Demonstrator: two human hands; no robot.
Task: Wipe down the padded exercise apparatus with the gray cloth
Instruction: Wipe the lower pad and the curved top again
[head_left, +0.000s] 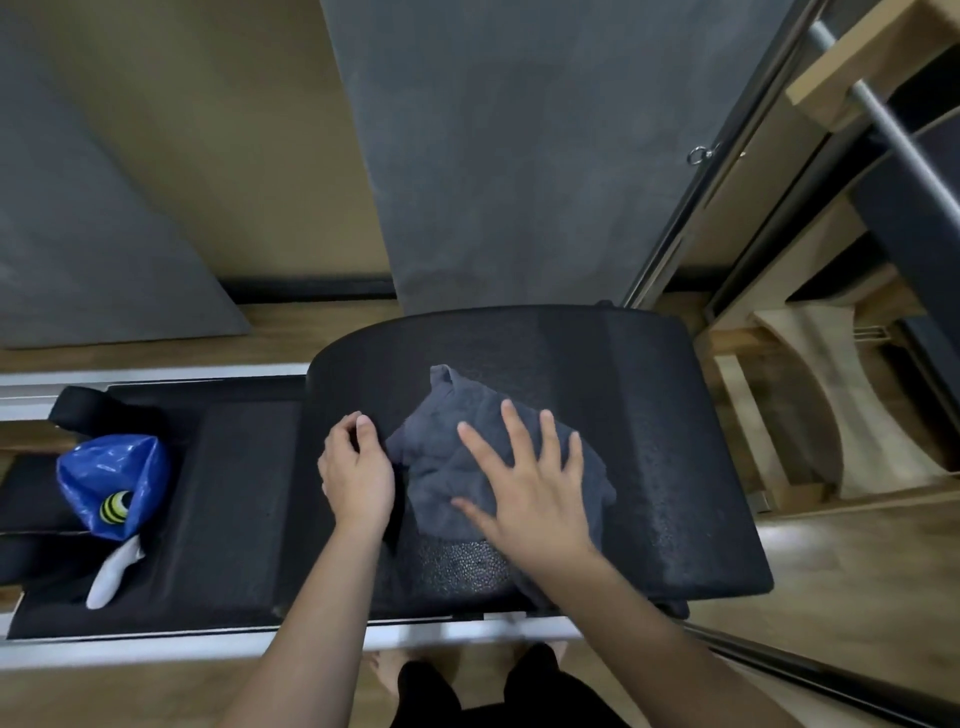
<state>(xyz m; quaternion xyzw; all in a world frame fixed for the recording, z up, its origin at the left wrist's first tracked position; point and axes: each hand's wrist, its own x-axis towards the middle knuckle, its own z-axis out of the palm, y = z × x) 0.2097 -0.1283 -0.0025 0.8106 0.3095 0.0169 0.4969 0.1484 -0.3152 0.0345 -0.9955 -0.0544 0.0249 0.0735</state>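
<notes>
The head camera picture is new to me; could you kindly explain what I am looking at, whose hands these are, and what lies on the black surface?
The camera sits on a person's head and looks down at their own bare arms. Before them is a black padded exercise apparatus. On it lies a crumpled gray cloth. The right hand presses flat on the cloth with fingers spread. The left hand rests curled beside the cloth, on the pad; it seems to hold nothing. Further left lies a blue bag with a white item next to it.
</notes>
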